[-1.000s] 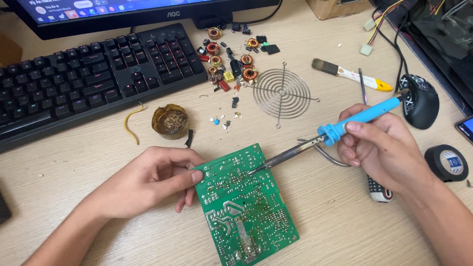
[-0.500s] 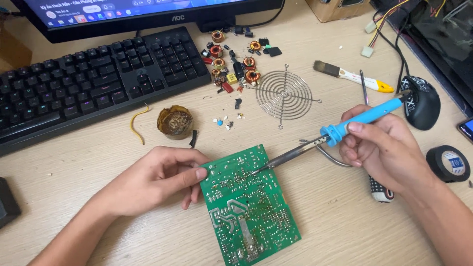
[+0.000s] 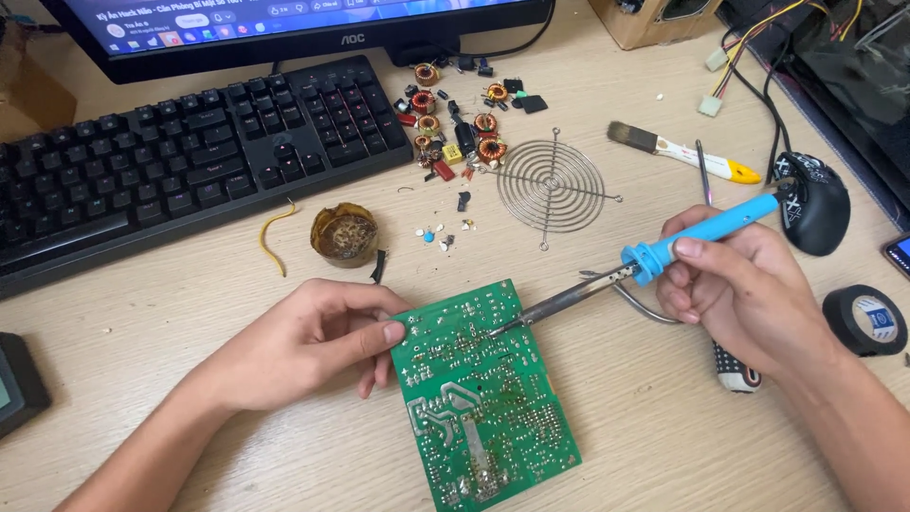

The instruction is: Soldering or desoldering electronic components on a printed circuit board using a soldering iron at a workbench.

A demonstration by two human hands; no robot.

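I take the green circuit board (image 3: 479, 393) as my landmark; it lies flat on the wooden desk (image 3: 664, 427), solder side up, nearest to me. My left hand (image 3: 303, 351) is closed on the board's left edge, thumb on top near the upper corner and fingers curled beside and under it, pinning it down. My right hand (image 3: 739, 284), off to the board's right, is closed round the blue handle of a soldering iron (image 3: 616, 280), whose dark tip touches the board near its upper edge. A bent silver wire or tweezer arm seems to sit under that hand too; I cannot tell which.

I judge the board light, stiff and thin, likely to skate on the smooth desk unless held, with sharp solder points on the upturned face. The bare edges are the safe place to take hold, well clear of the hot tip.

Just beyond the board sits a round tin of brownish flux or tip cleaner (image 3: 344, 234), with a yellow wire scrap beside it. Further on lie a wire fan grille (image 3: 552, 185) and a scatter of small coils and parts (image 3: 455, 123). Far right of the board are a black tape roll (image 3: 864, 320), a mouse (image 3: 813, 201) and a small brush (image 3: 678, 152). Farthest off stand the black keyboard (image 3: 180, 166) and monitor (image 3: 313, 24).
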